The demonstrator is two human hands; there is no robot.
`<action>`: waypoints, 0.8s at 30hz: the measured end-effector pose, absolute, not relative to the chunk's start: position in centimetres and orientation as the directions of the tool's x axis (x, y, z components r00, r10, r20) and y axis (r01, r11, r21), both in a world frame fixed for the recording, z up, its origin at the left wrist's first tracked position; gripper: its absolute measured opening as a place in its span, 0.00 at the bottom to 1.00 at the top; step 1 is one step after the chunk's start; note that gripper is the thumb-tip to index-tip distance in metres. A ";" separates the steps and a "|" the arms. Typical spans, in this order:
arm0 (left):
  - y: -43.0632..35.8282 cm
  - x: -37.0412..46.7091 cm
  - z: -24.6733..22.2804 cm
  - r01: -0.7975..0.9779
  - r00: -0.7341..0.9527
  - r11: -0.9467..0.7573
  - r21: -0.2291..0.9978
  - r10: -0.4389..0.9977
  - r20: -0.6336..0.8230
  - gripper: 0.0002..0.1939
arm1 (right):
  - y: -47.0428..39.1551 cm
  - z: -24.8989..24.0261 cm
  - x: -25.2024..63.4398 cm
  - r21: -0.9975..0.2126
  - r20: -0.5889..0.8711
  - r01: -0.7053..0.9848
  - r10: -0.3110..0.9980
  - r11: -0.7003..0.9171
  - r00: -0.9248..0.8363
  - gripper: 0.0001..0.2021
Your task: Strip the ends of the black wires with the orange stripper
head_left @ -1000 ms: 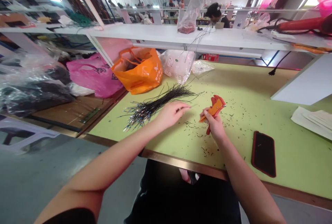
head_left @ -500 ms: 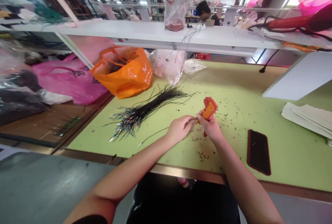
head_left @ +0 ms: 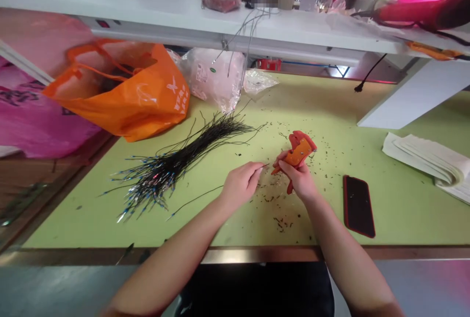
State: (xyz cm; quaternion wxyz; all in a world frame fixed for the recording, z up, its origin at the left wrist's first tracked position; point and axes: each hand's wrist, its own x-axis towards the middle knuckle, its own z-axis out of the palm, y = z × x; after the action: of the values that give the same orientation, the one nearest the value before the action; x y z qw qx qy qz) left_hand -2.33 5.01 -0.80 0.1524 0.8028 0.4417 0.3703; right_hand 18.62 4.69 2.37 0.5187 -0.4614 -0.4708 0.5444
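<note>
My left hand [head_left: 240, 183] is closed on a thin black wire [head_left: 196, 198]. One end of the wire pokes out past the fingertips, and its long tail lies over the table to the left. A red and orange wire stripper [head_left: 301, 149] is gripped in my right hand [head_left: 300, 180], its head tilted up and away from me. A small gap separates the wire's short end from the tool. Left of my hands lies a loose bundle of black wires [head_left: 191, 153], many with blue and silvery ends towards me.
Dark scraps [head_left: 282, 224] litter the green table [head_left: 316, 101] around my hands. A phone [head_left: 359, 205] and folded white sheets [head_left: 429, 160] lie to the right. An orange bag [head_left: 147, 99] and a clear plastic bag [head_left: 216, 74] stand behind the bundle, under a white shelf [head_left: 147, 11].
The view has dipped and come closer to the table. My left hand with the wire has drawn away from the stripper, opening a gap. My right hand still holds the tool.
</note>
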 end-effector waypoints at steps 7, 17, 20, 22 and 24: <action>4.5 -2.1 -0.2 0.618 0.384 -0.568 0.544 0.822 0.421 0.14 | 4.3 2.4 18.2 -0.998 0.047 0.038 0.973 0.057 -0.227 0.14; 4.3 -2.8 1.4 0.540 0.193 -0.614 0.575 0.756 0.625 0.15 | 4.3 3.0 19.4 -0.959 -0.124 -0.171 0.879 -0.225 -0.461 0.23; 4.4 -3.4 2.1 0.540 0.081 -0.579 0.611 0.758 0.647 0.14 | 4.3 3.5 20.1 -0.940 -0.186 -0.116 0.769 -0.320 -0.611 0.26; 4.2 -3.5 2.3 0.549 0.076 -0.582 0.600 0.749 0.658 0.14 | 4.2 3.8 20.2 -0.955 -0.187 -0.063 0.755 -0.290 -0.628 0.26; 4.1 -3.4 2.5 0.545 0.101 -0.616 0.569 0.722 0.685 0.14 | 4.0 4.0 20.2 -0.966 -0.167 -0.046 0.750 -0.254 -0.639 0.27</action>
State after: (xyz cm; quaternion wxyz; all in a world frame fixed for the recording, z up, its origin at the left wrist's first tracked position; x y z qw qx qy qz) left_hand -3.41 4.09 2.52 0.0856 0.7369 0.4299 0.5147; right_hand 20.17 3.98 3.99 0.2754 -0.3232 -0.5450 0.7230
